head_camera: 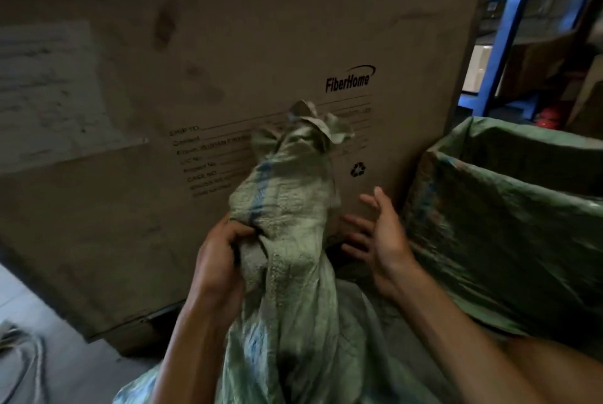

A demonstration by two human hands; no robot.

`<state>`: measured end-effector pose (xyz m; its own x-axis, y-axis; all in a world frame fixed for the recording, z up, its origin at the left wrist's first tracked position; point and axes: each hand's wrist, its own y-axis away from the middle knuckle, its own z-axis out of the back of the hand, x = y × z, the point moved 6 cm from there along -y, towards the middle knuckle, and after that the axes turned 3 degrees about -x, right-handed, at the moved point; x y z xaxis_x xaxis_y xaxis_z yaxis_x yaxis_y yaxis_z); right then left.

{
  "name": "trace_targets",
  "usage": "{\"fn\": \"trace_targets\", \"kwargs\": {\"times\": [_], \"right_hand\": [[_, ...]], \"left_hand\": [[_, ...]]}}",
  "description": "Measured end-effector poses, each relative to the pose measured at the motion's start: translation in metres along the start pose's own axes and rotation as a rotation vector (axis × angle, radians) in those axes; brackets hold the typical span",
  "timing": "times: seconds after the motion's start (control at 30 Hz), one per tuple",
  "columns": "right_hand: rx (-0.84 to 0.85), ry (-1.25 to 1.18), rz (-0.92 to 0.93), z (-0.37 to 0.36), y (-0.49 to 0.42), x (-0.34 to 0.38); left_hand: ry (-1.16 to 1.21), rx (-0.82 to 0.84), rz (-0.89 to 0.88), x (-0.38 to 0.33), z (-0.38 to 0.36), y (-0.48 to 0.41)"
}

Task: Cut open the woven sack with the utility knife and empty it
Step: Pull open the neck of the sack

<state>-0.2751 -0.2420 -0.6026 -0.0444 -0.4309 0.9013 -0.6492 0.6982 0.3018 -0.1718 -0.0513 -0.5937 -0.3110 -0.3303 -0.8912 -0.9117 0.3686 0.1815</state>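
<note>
A crumpled green woven sack (287, 240) with a blue stripe stands up in front of me, its bunched top near the middle of the view. My left hand (218, 260) is shut on a fold of the sack at its left side. Just right of the sack, my right hand (375, 234) is open, fingers spread, holding nothing and not touching the sack that I can see. No utility knife is in view.
A large brown FiberHome cardboard crate (228, 61) fills the background right behind the sack. A box lined with green woven material (509, 207) stands at the right. Blue metal shelving (509, 28) is at the upper right. Cables (19, 348) lie on the floor at lower left.
</note>
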Motion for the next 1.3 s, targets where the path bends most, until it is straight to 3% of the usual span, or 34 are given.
{"fn": "trace_targets", "kwargs": {"times": [0.07,0.13,0.23,0.37,0.47,0.63,0.83,1.0,1.23,1.3], "right_hand": [[0.229,-0.114,-0.183,-0.02,0.011,-0.021],[0.339,-0.165,-0.172,-0.032,0.016,-0.029],[0.367,-0.157,-0.094,-0.036,0.012,-0.021],[0.503,-0.188,0.024,-0.033,0.007,0.001],[0.588,-0.076,0.026,-0.039,0.012,-0.005],[0.396,-0.025,0.126,-0.023,0.003,0.011],[0.25,0.143,0.207,-0.014,-0.001,0.014],[0.113,0.108,0.222,0.006,-0.006,0.024],[0.351,0.161,0.114,0.0,-0.007,0.015],[0.337,0.177,0.134,0.007,-0.011,0.021]], "left_hand": [[0.117,0.046,0.046,0.003,0.002,-0.001],[0.175,0.11,0.064,0.003,0.0,-0.001],[0.146,0.117,-0.022,-0.004,-0.002,-0.003],[-0.185,-0.094,-0.258,-0.014,0.017,-0.012],[-0.285,-0.189,-0.293,-0.01,0.027,-0.015],[-0.383,-0.433,-0.369,-0.016,0.051,-0.026],[-0.376,-0.496,-0.362,-0.013,0.055,-0.028],[-0.351,-0.538,-0.462,-0.026,0.055,-0.021],[-0.255,-0.489,-0.433,-0.031,0.062,-0.025],[-0.3,-0.516,-0.463,-0.035,0.069,-0.024]]}}
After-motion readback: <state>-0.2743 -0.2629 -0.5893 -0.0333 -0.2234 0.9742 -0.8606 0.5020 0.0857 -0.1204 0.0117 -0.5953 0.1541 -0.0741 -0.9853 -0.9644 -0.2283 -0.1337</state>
